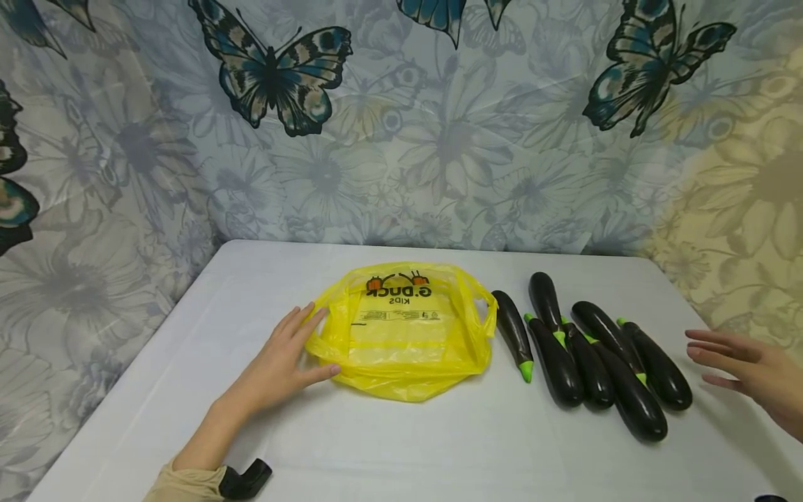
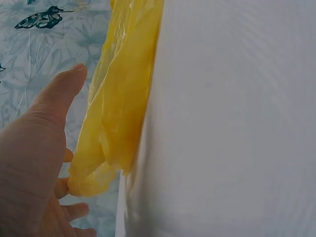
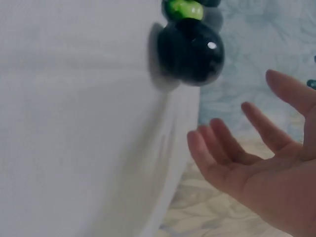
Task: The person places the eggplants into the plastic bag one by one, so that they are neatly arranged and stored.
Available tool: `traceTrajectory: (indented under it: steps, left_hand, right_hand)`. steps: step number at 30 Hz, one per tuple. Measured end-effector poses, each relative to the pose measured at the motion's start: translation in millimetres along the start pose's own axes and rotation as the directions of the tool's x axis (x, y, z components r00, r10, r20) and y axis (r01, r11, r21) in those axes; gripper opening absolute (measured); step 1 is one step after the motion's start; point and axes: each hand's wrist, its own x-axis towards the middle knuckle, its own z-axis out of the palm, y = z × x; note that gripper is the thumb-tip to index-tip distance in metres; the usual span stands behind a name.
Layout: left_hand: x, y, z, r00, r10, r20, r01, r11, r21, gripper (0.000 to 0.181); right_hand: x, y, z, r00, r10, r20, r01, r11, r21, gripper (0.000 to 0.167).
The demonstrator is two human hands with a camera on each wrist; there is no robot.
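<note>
A yellow plastic bag point(image 1: 401, 348) with printed lettering lies flat on the white table. My left hand point(image 1: 285, 362) rests at the bag's left edge, fingers spread; in the left wrist view its fingertips meet the yellow bag point(image 2: 121, 98), and nothing is gripped. Several glossy dark eggplants point(image 1: 586, 366) with bright green stem ends lie in a loose cluster right of the bag. One eggplant point(image 1: 513, 331) sits closest to the bag's handle. Past the cluster's right side, my right hand point(image 1: 746, 366) hovers apart from it with fingers extended. The right wrist view shows an eggplant point(image 3: 190, 52) beyond those fingertips.
The white table point(image 1: 401, 453) extends in front of the bag and eggplants. Behind it hangs a grey-blue cloth point(image 1: 458, 139) printed with flowers and butterflies. A black curved piece point(image 1: 247, 480) is at my left sleeve.
</note>
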Motion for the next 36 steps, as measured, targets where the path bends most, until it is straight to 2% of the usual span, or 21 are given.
traceTrajectory:
  steps: [3,8,11,15,17,21,25,28,33,36]
  left_hand:
    - [0.3,0.6,0.5,1.0,0.002,-0.001,-0.002,1.0,-0.014,0.102]
    - [1.3,1.0,0.2,1.0,0.003,-0.003,-0.003,1.0,-0.023,0.101]
    - [2.0,0.9,0.2,1.0,0.001,-0.004,-0.001,1.0,-0.025,0.101]
    - [2.9,0.5,1.8,1.0,-0.001,0.002,0.001,0.999,-0.04,0.101]
    - [3.0,0.9,2.5,1.0,-0.004,0.009,0.005,0.999,-0.051,0.101]
    - [3.1,0.6,3.2,1.0,-0.019,0.014,0.02,0.998,-0.06,0.101]
    - [3.8,-1.1,3.6,0.998,-0.045,0.038,0.047,0.997,-0.057,0.097]
    - [5.0,-1.4,3.2,0.996,-0.062,0.063,0.065,0.996,-0.054,0.095]
    - [6.7,-2.4,3.7,0.995,-0.065,0.08,0.07,0.996,-0.058,0.095]
    - [5.7,-4.2,4.7,0.995,-0.06,0.08,0.065,0.996,-0.061,0.096]
  right_hand:
    - [2.0,7,-5,0.997,-0.003,0.079,-0.01,0.986,0.169,0.031]
    - [5.8,20,-9,0.978,0.004,0.209,-0.09,0.911,0.403,0.04]
    - [7.0,28,-9,0.964,-0.014,0.264,-0.113,0.881,0.459,0.043]
    - [7.0,35,-9,0.946,-0.102,0.307,-0.076,0.853,0.517,0.048]
    - [7.4,36,-8,0.94,-0.123,0.318,-0.071,0.841,0.536,0.048]
    - [10.0,32,-6,0.947,-0.095,0.307,-0.08,0.856,0.51,0.046]
    - [13.2,30,-4,0.951,-0.047,0.304,-0.091,0.902,0.421,0.045]
    - [15.8,30,-5,0.946,-0.051,0.32,-0.075,0.926,0.369,0.045]
    - [18.0,33,-8,0.932,-0.11,0.347,-0.032,0.924,0.38,0.048]
    - [16.6,31,-6,0.945,-0.069,0.32,-0.043,0.943,0.33,0.042]
